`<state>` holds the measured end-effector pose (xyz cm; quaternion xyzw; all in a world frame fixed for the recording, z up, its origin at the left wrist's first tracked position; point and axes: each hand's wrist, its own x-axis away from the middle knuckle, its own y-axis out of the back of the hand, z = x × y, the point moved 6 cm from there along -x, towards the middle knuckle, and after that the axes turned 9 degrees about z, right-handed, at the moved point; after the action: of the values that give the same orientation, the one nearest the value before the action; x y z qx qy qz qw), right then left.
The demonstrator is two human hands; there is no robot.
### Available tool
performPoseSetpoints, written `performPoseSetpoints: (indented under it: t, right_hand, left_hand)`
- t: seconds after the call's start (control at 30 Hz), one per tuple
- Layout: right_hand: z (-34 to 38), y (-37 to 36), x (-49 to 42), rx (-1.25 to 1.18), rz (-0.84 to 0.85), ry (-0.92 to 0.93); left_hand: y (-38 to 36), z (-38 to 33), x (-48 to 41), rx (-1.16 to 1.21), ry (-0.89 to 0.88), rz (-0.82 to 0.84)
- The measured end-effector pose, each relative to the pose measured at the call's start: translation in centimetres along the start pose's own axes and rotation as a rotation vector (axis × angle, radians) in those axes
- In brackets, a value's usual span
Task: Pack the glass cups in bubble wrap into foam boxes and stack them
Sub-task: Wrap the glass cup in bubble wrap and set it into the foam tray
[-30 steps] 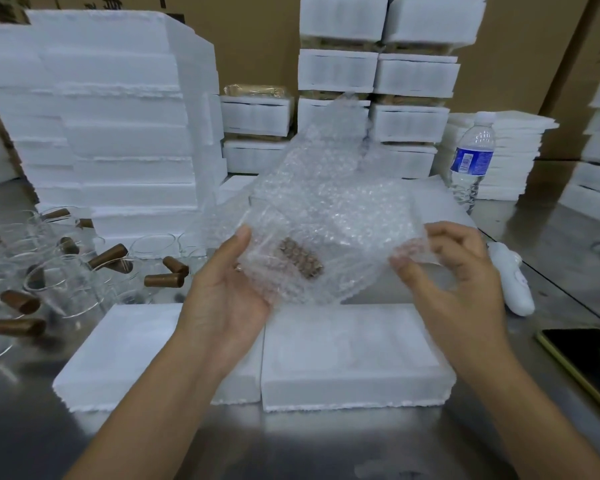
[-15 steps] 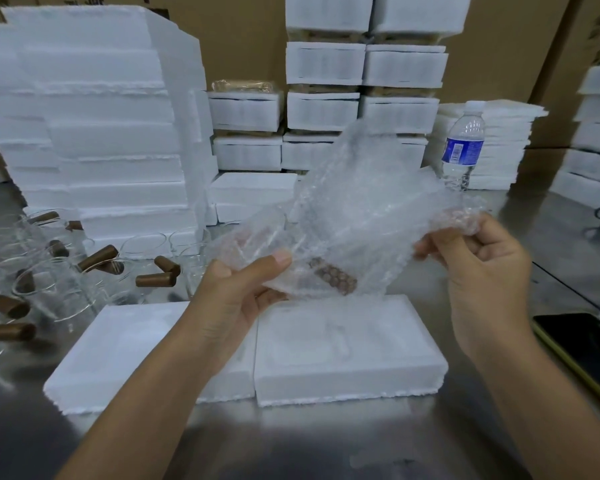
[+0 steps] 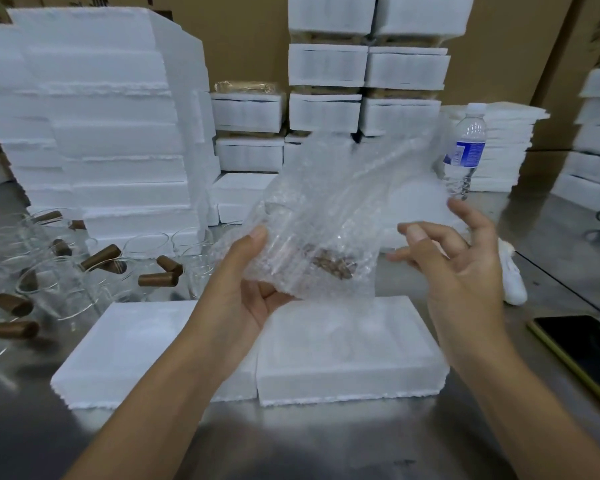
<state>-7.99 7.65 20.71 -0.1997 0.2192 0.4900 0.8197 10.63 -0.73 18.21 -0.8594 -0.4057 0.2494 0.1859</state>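
My left hand (image 3: pixel 246 282) grips a glass cup wrapped in bubble wrap (image 3: pixel 312 244); a brown handle shows through the wrap near its lower right. My right hand (image 3: pixel 461 268) hovers beside the bundle with fingers spread, just off the loose flap of wrap that stands up above the cup. Below the hands two open white foam box halves (image 3: pixel 347 355) lie side by side on the steel table. More bare glass cups with brown handles (image 3: pixel 59 282) crowd the table at the left.
Tall stacks of foam boxes (image 3: pixel 97 133) rise at the left and at the back (image 3: pixel 364 74). A water bottle (image 3: pixel 466 150) stands at the right. A white object (image 3: pixel 513 282) and a black phone (image 3: pixel 589 344) lie at the right on the table.
My right hand has let go of the wrap's right end and opened its fingers. The loose flap now stands upward. My left hand keeps hold of the bundle.
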Motion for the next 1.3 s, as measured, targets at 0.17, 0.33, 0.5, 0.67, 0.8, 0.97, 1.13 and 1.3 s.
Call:
performPoseSetpoints:
  t: [0.17,0.33,0.5,0.67,0.8,0.97,1.13,1.3]
  right_hand:
    - [-0.4,-2.7,0.8,-0.002,0.319,-0.081]
    - [-0.6,-3.7,1.2,-0.012,0.429,-0.100]
    - [-0.8,-2.7,0.5,0.019,0.327,-0.095]
    - [-0.5,-2.6,0.7,0.073,0.286,-0.043]
    - [-0.6,-2.0,0.8,0.159,0.193,-0.004]
    - [-0.8,-1.0,0.8,0.152,0.117,-0.006]
    - [0.9,-1.8,1.0,0.192,0.182,0.167]
    - [0.7,-3.3,1.4,0.278,0.412,0.161]
  left_hand:
    - [0.0,-0.3,0.4,-0.090,-0.132,-0.105]
    - [-1.7,0.6,0.6,-0.273,-0.166,0.030]
    - [-0.9,0.3,0.4,-0.432,-0.093,0.074]
    - [-1.2,-0.6,0.9,-0.697,-0.116,0.074]
    - [-2.2,-0.7,1.2,-0.843,-0.128,0.140]
    - [-2.9,-0.2,1.4,-0.950,-0.107,0.222]
    - [-3.1,-0.1,1.4,-1.012,-0.112,0.243]
    - [-3.1,0.2,1.6,-1.018,-0.100,0.213]
